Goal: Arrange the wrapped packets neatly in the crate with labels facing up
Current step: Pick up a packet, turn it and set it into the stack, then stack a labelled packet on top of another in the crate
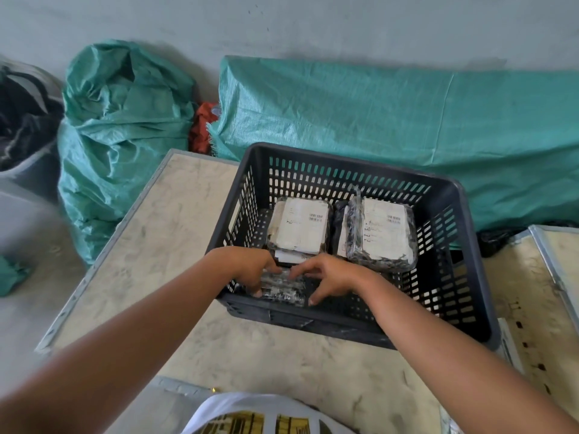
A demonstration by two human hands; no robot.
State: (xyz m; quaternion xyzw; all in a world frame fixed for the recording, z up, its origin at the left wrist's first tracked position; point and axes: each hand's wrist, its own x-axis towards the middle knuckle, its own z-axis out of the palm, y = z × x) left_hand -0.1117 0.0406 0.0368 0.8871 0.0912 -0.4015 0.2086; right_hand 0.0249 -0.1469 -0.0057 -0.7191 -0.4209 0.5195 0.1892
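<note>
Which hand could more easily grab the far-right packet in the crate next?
Probably the right hand: it is nearer the far-right packet, while the left hand grips the held packet by the left wall of the crate.

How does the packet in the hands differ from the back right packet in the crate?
The held packet shows no white label; the back right packet shows one on top. The held packet sits by the crate's near wall, gripped; the other lies free. Both are plastic-wrapped.

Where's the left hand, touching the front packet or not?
Touching: the head view shows the left hand with fingers curled over the left edge of the front packet.
</note>
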